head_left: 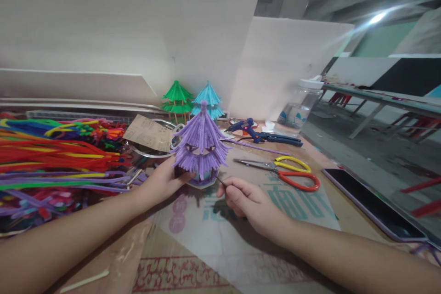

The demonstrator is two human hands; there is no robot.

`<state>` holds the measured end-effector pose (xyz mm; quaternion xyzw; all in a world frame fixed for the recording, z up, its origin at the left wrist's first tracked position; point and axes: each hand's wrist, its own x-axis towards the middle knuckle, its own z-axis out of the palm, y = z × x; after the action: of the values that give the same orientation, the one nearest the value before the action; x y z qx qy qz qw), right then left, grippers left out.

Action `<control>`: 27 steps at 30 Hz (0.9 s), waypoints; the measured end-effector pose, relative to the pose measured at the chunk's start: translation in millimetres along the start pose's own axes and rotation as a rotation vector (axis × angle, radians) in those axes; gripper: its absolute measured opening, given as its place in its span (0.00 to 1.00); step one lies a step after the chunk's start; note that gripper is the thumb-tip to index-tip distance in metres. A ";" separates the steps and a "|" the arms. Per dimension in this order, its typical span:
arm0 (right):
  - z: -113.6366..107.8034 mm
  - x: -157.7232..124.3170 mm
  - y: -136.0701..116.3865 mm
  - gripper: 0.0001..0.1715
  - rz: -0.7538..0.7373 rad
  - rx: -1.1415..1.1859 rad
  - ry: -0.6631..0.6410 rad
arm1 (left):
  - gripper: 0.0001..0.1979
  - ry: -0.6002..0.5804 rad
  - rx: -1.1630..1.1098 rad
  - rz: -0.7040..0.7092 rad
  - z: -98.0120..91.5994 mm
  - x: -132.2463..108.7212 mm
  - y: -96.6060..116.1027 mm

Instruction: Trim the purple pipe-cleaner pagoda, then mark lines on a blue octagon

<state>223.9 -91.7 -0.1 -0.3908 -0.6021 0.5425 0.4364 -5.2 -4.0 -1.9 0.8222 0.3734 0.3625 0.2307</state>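
Holds a purple tower (200, 163) low on its left side with the left hand (170, 178), thumb pressed on the bottom part and fingers mostly hidden. Pinches a thin dark stick (222, 182) in the right hand (244, 196), with the tip by the tower's bottom edge; cannot tell if touching. Has the purple tower upright near the middle of the table (96, 262); cannot tell if lifted or resting. Faces a green tower (177, 92) and a light blue tower (207, 93) side by side farther back. Has lots of bright fuzzy sticks (58, 152) to the left. Has scissors (270, 166) with yellow and red handles to the right, plus a blue glue gun (251, 127), a clear bottle (298, 112) and a phone (372, 204).
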 end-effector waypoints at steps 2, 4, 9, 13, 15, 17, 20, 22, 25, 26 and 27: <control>0.4 0.5 -0.6 0.31 0.012 0.041 -0.011 | 0.29 -0.002 -0.002 0.004 0.1 -0.2 -1.6; 1.1 1.2 -0.8 0.32 0.013 0.065 -0.023 | 0.30 0.002 0.012 0.014 0.2 0.1 -4.0; 2.5 3.6 -1.7 0.32 0.025 0.068 -0.005 | 0.29 0.035 0.058 0.049 0.2 1.2 -7.3; 1.3 4.8 -0.4 0.32 0.051 0.109 -0.004 | 0.28 0.016 0.063 0.043 -0.4 1.0 -3.6; 0.4 5.2 1.4 0.33 0.060 0.133 -0.005 | 0.27 0.014 0.074 0.031 -0.7 0.7 -2.1; 0.1 5.8 3.3 0.35 0.065 0.146 -0.006 | 0.24 0.015 0.089 0.025 -0.9 0.5 -2.1; -0.1 7.1 4.4 0.35 0.076 0.155 -0.001 | 0.21 0.015 0.103 0.031 -1.0 0.4 -4.4; -0.5 7.7 3.7 0.34 0.088 0.171 0.013 | 0.20 0.014 0.110 0.042 -1.1 0.5 -6.6; -1.5 7.3 1.9 0.35 0.108 0.196 0.020 | 0.21 0.009 0.133 0.054 -1.1 0.7 -9.6; -1.7 6.9 1.3 0.35 0.112 0.200 0.018 | 0.21 0.006 0.140 0.059 -1.0 0.8 -10.6; -1.8 6.5 0.8 0.35 0.115 0.200 0.017 | 0.22 0.006 0.146 0.063 -0.9 0.8 -11.5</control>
<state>223.5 -84.9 -0.2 -0.3835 -0.5181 0.6206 0.4464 -10.7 3.8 -8.5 0.8471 0.3734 0.3437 0.1575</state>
